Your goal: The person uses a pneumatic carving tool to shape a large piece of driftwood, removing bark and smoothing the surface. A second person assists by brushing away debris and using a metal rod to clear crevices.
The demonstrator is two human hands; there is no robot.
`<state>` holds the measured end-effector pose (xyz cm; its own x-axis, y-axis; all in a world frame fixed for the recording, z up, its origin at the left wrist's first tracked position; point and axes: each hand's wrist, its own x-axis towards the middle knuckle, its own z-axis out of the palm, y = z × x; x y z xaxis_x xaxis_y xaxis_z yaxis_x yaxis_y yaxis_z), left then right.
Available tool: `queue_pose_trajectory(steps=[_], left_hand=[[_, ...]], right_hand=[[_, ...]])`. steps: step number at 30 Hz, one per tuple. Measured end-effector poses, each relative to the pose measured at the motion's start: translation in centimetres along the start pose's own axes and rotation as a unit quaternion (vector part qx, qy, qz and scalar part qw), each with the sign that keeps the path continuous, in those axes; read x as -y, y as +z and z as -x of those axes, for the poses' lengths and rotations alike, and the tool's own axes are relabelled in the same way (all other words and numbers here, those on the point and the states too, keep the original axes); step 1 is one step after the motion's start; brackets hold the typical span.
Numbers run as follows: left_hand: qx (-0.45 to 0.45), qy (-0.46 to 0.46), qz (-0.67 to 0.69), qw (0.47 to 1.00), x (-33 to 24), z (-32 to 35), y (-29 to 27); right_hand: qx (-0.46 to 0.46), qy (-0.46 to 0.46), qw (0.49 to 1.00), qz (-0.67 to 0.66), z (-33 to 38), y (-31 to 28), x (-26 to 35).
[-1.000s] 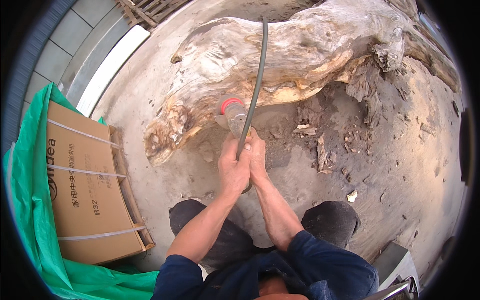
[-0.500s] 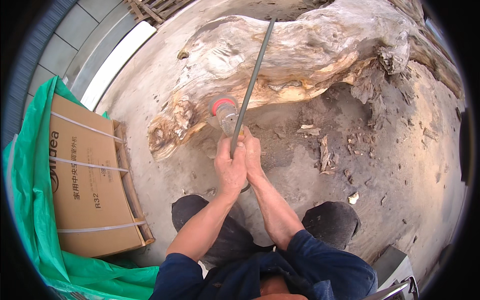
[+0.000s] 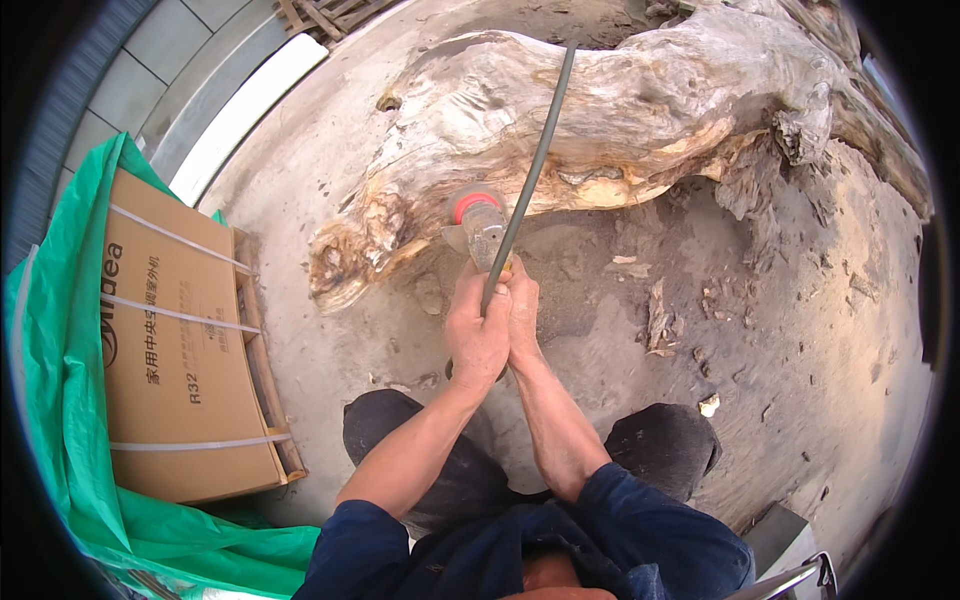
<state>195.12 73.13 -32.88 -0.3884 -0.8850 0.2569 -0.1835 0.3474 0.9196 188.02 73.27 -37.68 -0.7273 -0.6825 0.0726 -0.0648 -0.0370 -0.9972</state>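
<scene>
Both hands are closed close together round the body of an angle grinder (image 3: 487, 228), with a round red-centred disc (image 3: 478, 207) at its head. My left hand (image 3: 480, 325) also has a long grey-green rod or hose (image 3: 533, 180) pressed under its thumb. Pressed against it, my right hand (image 3: 522, 305) wraps the tool from the other side. The disc is over the lower near side of a big weathered log (image 3: 590, 110); whether it touches the wood, I cannot tell. My fingers hide most of the tool's rear end.
A strapped cardboard box (image 3: 180, 350) stands on a wooden pallet at the left, partly wrapped in green sheeting (image 3: 60, 400). Bark pieces (image 3: 660, 320) and chips lie on the concrete floor. A white slab (image 3: 245, 115) lies at the upper left. A grey metal object (image 3: 790, 545) sits at lower right.
The grinder and both hands have shifted a little to the right in the picture, along the log. My view has also moved slightly. Both hands keep their hold.
</scene>
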Motion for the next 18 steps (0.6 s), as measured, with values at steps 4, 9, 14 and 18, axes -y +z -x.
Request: queue_pose_trajectory(steps=[4,9,14,18], left_hand=[[-0.006,-0.017,-0.01,1.0,-0.8,-0.6,0.9],[-0.032,-0.044,0.017,0.998,0.5,-0.2,-0.8],[-0.057,-0.042,0.015,0.997,-0.8,-0.1,-0.3],[-0.082,-0.052,0.044,0.994,1.6,0.5,-1.0]], right_hand=[[0.02,0.017,1.0,-0.001,-0.8,-0.5,0.3],[0.036,-0.003,0.999,0.007,-0.1,1.1,0.8],[0.048,-0.016,0.998,0.022,-0.4,1.0,0.2],[0.075,-0.023,0.993,0.084,0.3,1.8,0.0]])
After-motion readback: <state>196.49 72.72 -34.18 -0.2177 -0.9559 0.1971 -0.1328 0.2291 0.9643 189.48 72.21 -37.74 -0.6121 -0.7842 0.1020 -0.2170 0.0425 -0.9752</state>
